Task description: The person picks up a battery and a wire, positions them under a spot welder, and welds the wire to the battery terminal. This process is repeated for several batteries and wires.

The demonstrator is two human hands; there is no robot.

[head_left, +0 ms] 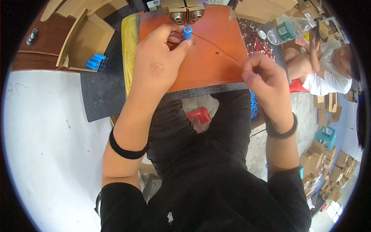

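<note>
My left hand pinches a small blue cylindrical battery cell between thumb and fingers, its silvery end facing up. The cell sits just under the two thin metal prongs of a machine head, which has a round bolt on each side; whether they touch I cannot tell. A thin dark wire runs from the top of the cell to the right. Its far stretch reaches my right hand, whose thumb and forefinger are closed on it. An orange mat lies under both hands.
An open cardboard box with several blue cells stands at left. Red wires with pale ends lie right of the mat, beside a clear plastic bottle. Another person sits at far right. More blue cells show below the table edge.
</note>
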